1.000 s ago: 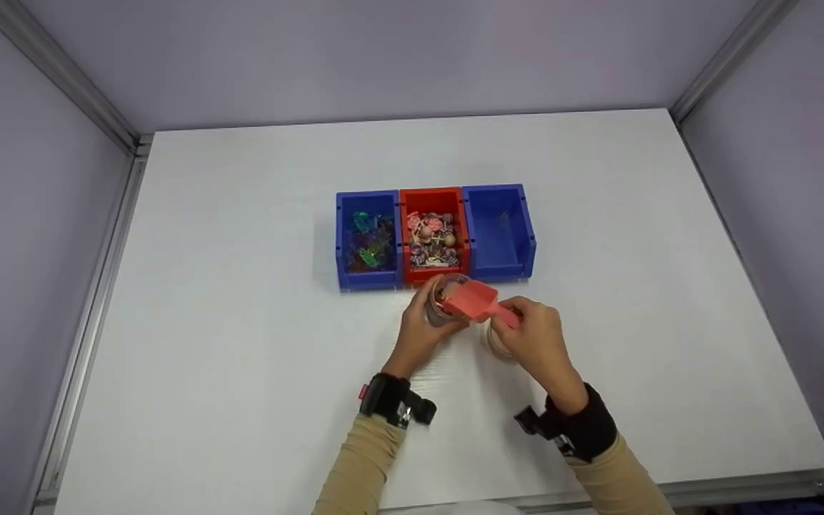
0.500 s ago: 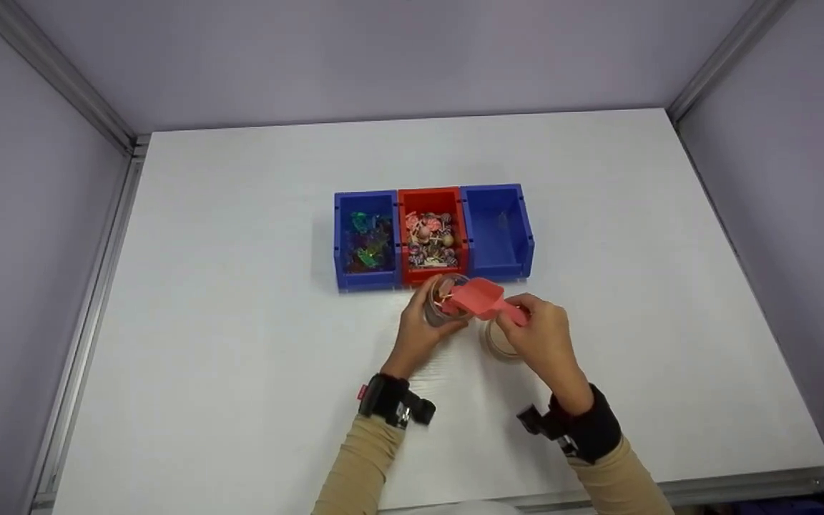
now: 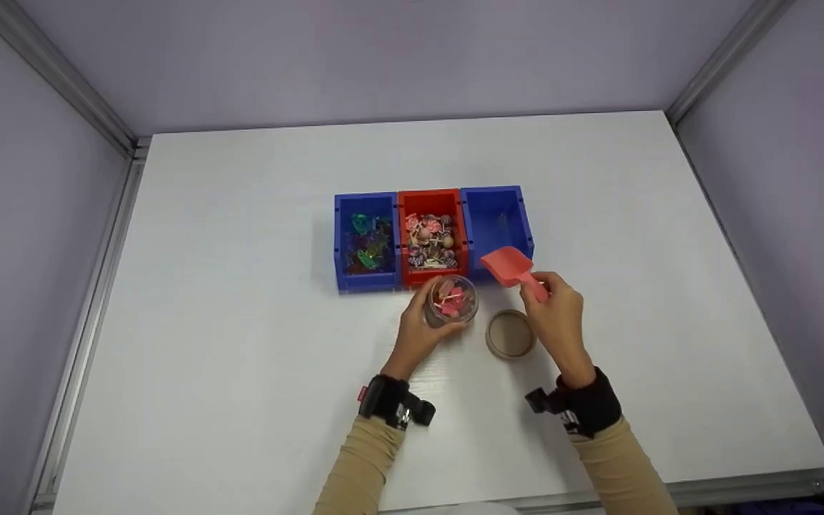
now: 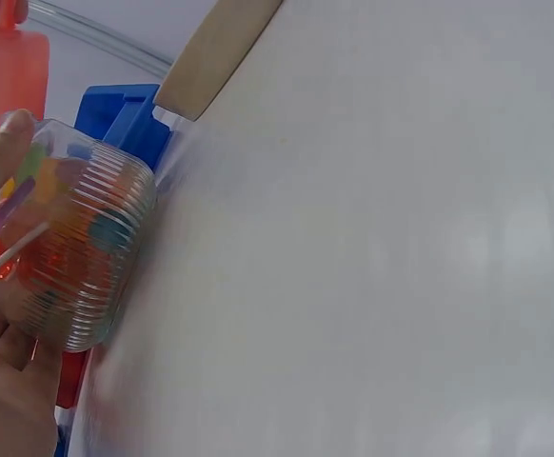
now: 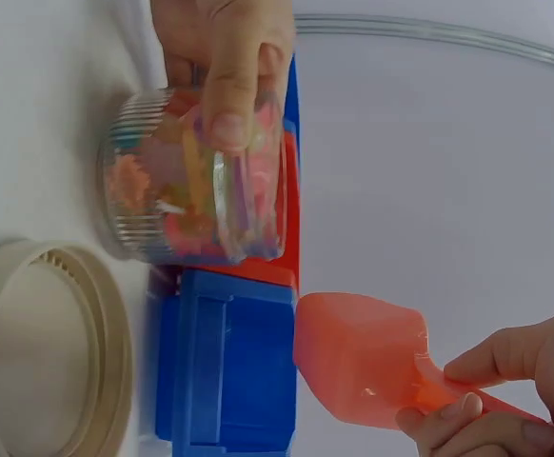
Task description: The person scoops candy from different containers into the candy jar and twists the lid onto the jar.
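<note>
left hand (image 3: 420, 327) wraps clear jar (image 3: 451, 300) of sweets, standing on table (image 3: 240, 372) before red bin (image 3: 432, 236) | right hand (image 3: 558, 315) pinches red scoop (image 3: 508, 266) handle, raised over right blue bin (image 3: 498, 225) | lid (image 3: 510, 335) beside jar

Tan sleeves (image 3: 365, 465), black wrist straps (image 3: 385, 398), red tag (image 3: 363, 391)
</note>
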`<action>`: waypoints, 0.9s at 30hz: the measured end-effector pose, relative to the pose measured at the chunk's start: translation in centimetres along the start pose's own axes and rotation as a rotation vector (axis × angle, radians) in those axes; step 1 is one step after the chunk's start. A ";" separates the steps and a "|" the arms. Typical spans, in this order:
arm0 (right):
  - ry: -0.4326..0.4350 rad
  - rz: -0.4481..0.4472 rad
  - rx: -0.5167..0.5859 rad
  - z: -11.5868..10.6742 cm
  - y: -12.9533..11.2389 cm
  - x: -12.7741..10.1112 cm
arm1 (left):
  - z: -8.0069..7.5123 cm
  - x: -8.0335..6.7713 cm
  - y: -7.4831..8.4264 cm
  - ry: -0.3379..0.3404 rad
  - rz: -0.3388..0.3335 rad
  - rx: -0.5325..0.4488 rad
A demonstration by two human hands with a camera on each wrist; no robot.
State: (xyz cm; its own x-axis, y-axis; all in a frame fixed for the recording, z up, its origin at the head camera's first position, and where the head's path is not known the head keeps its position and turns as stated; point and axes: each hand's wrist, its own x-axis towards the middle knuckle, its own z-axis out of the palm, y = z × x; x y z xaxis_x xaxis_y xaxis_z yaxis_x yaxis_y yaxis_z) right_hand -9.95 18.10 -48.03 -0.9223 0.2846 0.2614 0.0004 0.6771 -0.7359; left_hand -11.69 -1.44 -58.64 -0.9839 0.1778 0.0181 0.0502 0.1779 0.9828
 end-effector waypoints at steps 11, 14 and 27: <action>-0.010 0.056 0.047 3.3 2.8 2.1 | 0.1 0.1 -0.1 0.000 0.004 0.004; -0.003 0.088 0.065 4.1 3.2 2.7 | 0.0 0.1 -0.1 -0.003 0.013 0.007; -0.017 0.125 0.041 6.0 4.6 3.4 | -0.1 -0.1 0.2 -0.018 -0.031 -0.012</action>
State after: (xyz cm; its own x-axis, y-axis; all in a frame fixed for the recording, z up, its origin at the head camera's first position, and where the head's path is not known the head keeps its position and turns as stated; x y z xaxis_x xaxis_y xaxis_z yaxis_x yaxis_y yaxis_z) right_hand -15.36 18.16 -54.29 -0.9226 0.3531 0.1554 0.1003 0.6086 -0.7871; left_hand -11.59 -1.53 -58.40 -0.9817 0.1899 -0.0153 0.0178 0.1715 0.9850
